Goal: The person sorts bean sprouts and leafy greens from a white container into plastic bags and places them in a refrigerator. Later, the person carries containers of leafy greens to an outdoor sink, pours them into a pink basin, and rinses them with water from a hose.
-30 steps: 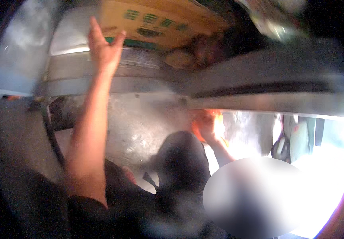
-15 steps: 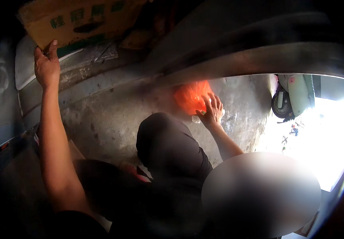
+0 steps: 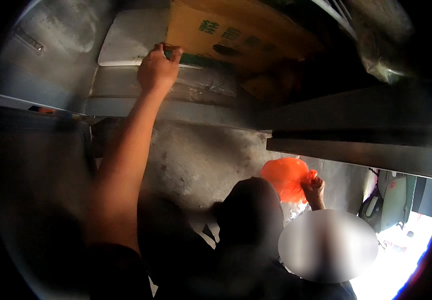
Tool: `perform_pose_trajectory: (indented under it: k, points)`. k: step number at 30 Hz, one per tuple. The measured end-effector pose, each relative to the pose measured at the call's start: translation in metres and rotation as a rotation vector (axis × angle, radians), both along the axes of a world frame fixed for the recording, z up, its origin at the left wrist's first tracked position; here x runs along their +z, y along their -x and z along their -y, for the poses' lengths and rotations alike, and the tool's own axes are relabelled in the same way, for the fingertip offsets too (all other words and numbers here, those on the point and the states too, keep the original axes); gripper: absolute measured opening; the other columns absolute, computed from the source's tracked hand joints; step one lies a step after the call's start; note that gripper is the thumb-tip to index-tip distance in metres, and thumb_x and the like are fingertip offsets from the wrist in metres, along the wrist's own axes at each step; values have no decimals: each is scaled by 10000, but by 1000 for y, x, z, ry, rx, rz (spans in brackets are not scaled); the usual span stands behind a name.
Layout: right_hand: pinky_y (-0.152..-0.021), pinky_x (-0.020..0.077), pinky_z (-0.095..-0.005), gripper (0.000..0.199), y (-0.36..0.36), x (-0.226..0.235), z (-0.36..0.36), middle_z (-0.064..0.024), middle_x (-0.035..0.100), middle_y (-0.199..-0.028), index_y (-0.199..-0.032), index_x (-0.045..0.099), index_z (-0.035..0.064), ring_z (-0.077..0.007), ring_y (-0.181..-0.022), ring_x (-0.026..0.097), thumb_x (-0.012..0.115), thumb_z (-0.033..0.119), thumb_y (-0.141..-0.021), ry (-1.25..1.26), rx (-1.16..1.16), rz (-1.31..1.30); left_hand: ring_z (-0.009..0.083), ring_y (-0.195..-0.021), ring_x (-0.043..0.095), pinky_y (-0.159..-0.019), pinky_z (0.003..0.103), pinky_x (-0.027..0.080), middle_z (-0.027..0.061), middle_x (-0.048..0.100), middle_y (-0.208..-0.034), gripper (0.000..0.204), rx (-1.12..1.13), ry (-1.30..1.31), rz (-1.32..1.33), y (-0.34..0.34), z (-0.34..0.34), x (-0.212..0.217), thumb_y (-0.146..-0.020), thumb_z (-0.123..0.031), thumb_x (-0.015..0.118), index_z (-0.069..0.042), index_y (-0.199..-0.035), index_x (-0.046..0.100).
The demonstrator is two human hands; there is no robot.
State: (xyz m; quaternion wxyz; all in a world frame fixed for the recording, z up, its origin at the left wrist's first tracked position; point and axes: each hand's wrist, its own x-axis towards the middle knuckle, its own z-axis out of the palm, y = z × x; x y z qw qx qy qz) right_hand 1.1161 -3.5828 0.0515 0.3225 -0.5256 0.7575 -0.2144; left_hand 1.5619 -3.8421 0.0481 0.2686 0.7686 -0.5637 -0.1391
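Note:
Far ahead, my left hand (image 3: 158, 71) is closed on the lower left corner of a brown cardboard box (image 3: 246, 37) with green print and a dark hole in its side. At the right, my right hand (image 3: 316, 191) clutches the gathered top of an orange plastic bag (image 3: 282, 177). The bag hangs beside my dark-clothed knee (image 3: 252, 205), above the grey floor. What the bag holds, if anything, cannot be seen. A blurred oval covers most of my right forearm.
Under the box lies a white board (image 3: 121, 56) on a ledge (image 3: 196, 110). A dark metal beam (image 3: 351, 150) runs across the right, above a worn concrete floor (image 3: 191, 155). At the far right stands a pale green scooter-like vehicle (image 3: 398, 200) near bright light.
The view has swung left, shifting everything rightward. My right hand has gone from spread fingers against the orange bag to a closed grip on its top. My left hand stays at the box's corner.

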Motion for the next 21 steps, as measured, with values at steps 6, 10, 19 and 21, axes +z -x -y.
perform_pose_trajectory:
  k: [6, 10, 19, 21]
  points:
    - [-692, 460, -254, 181, -102, 12, 34, -33, 592, -814, -841, 554, 21, -111, -777, 551, 646, -38, -696, -21, 159, 567, 178, -776, 576, -657, 306, 456, 89, 626, -831, 339, -224, -211, -539, -10, -35, -19, -820, -369, 540, -35, -844, 596]
    - [-748, 450, -264, 316, -185, 44, 93, -46, 595, -922, -997, 542, -18, -114, -857, 548, 623, -69, -697, 80, 534, 574, 195, -908, 545, -781, 337, 426, 109, 578, -1002, 473, -698, -328, -901, -13, -96, 11, -727, -412, 657, -35, -993, 557]
    - [-860, 427, -289, 462, -328, 96, 178, -85, 585, -1026, -1095, 510, 6, -140, -983, 529, 677, -21, -664, 264, 736, 832, 258, -935, 566, -821, 336, 440, 131, 569, -1025, 486, -440, 563, -407, -36, -118, 43, -680, -135, 694, -28, -1112, 499]
    - [-891, 408, -301, 477, -332, 102, 180, -104, 574, -1075, -1109, 508, 8, -160, -1039, 510, 684, -7, -666, 383, 782, 757, 210, -937, 564, -825, 319, 439, 107, 573, -1030, 395, -199, 564, -718, -46, -109, 1, -732, -66, 643, -18, -1101, 508]
